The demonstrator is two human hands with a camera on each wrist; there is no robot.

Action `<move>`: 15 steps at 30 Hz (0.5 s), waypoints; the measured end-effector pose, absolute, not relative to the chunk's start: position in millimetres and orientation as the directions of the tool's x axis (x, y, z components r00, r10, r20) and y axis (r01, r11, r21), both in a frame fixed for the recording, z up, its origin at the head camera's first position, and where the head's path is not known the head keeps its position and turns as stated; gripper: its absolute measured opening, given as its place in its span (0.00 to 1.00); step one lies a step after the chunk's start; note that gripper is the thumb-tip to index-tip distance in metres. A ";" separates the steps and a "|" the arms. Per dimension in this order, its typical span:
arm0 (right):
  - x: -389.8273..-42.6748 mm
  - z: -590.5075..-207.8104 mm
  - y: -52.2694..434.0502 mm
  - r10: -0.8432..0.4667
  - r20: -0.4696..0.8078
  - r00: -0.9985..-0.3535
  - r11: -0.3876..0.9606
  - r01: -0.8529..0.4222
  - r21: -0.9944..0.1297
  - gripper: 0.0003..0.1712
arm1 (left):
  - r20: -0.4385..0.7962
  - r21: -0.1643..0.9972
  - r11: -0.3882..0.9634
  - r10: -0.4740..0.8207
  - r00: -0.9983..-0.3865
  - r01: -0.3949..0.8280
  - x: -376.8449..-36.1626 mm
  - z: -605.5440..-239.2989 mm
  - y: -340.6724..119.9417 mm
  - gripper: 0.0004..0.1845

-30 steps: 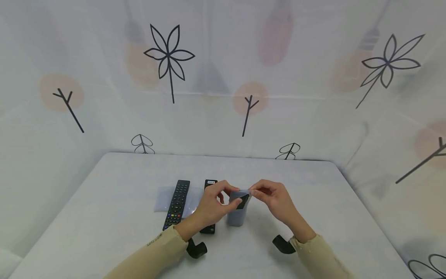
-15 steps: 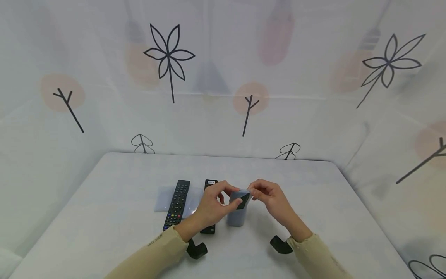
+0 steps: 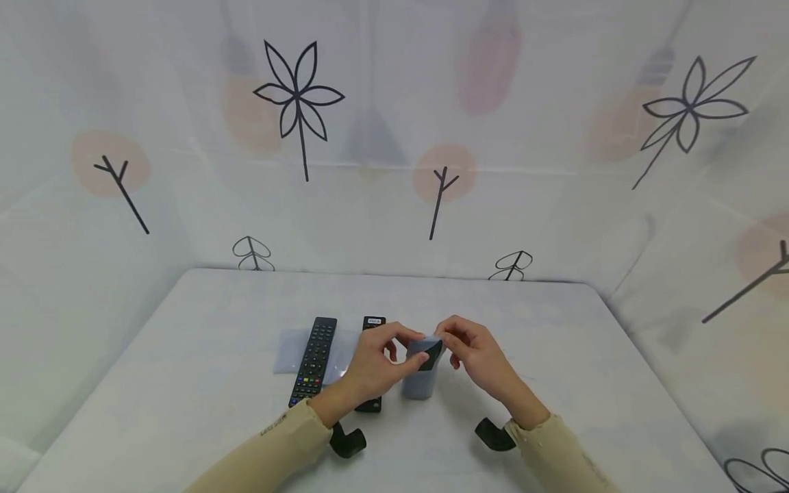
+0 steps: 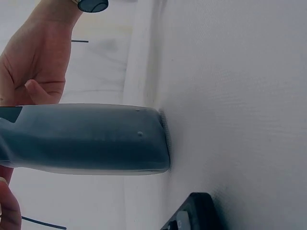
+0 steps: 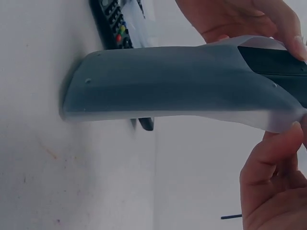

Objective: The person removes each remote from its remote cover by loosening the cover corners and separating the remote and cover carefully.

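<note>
A black remote control (image 5: 278,62) stands upright on its end, mostly covered by a translucent bluish plastic sleeve (image 3: 419,385). Its bare dark upper part shows through the sleeve's slanted mouth. My left hand (image 3: 381,363) holds the covered remote near the top, thumb in front and fingers behind. With thumb and fingertips, my right hand (image 3: 477,356) pinches the sleeve's upper right edge. In the right wrist view, that edge stretches out to the right thumb (image 5: 290,136). The sleeve's foot (image 4: 160,143) meets the table in the left wrist view.
Left of my hands lies a remote with coloured buttons (image 3: 314,359), on a flat clear plastic sleeve (image 3: 286,352). Another black remote (image 3: 370,404) lies partly under my left hand. Black curved wrist mounts (image 3: 348,444) hang by both sleeves. A patterned cloth (image 3: 394,226) rises behind the white table (image 3: 234,424).
My right hand has shifted slightly left along the sleeve's upper edge, closer to the remote. My left hand and the standing remote have hardly moved.
</note>
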State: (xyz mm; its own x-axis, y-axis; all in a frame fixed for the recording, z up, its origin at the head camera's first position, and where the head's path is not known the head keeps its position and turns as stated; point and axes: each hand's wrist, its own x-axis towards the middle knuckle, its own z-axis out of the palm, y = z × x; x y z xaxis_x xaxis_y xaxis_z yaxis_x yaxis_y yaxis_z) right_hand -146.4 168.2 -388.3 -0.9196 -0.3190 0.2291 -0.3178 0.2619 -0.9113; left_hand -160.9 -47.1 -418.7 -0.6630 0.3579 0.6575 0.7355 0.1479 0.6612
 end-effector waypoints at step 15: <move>-145.6 -391.9 164.8 -0.234 0.258 -0.937 0.296 -0.322 -0.899 0.05 | 0.692 0.642 0.132 0.325 -0.645 0.755 -142.8 -389.1 -48.6 0.13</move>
